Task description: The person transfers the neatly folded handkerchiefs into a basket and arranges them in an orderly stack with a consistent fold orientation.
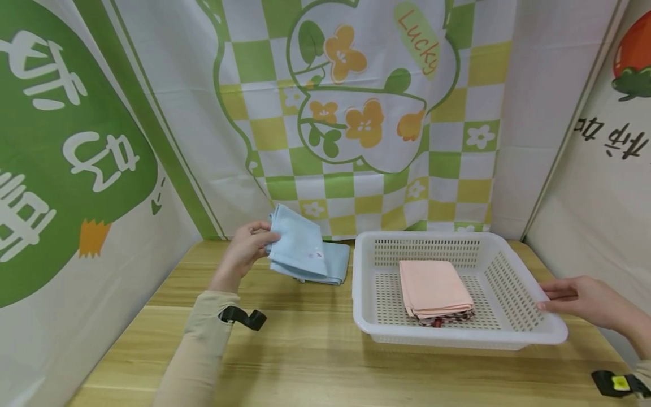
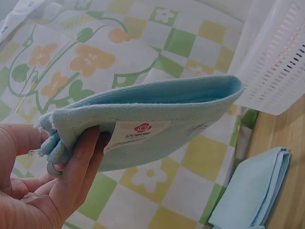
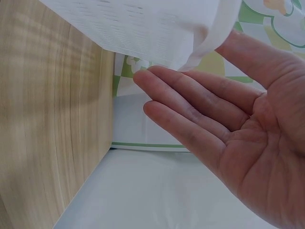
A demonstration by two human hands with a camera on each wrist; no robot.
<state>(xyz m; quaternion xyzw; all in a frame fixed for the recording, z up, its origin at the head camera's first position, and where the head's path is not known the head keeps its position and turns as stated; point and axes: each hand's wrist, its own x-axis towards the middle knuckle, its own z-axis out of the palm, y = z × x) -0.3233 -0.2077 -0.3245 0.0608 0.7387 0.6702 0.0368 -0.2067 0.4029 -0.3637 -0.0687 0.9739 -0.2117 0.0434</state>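
My left hand (image 1: 243,251) pinches a folded light blue towel (image 1: 297,240) by one end, between thumb and fingers. In the left wrist view the towel (image 2: 157,133) is held up with its fold bulging apart, and a white label (image 2: 138,133) shows on its side. Behind it on the table lies another folded light blue towel (image 1: 338,261), partly hidden. My right hand (image 1: 590,302) is at the right rim of a white plastic basket (image 1: 458,334); its thumb touches the rim and the other fingers (image 3: 190,102) extend straight below.
Inside the basket a folded pink towel (image 1: 434,285) lies on top of a dark patterned cloth (image 1: 452,320). The wooden table (image 1: 305,362) is bounded by a checkered curtain (image 1: 366,195) behind and printed cloth walls on both sides.
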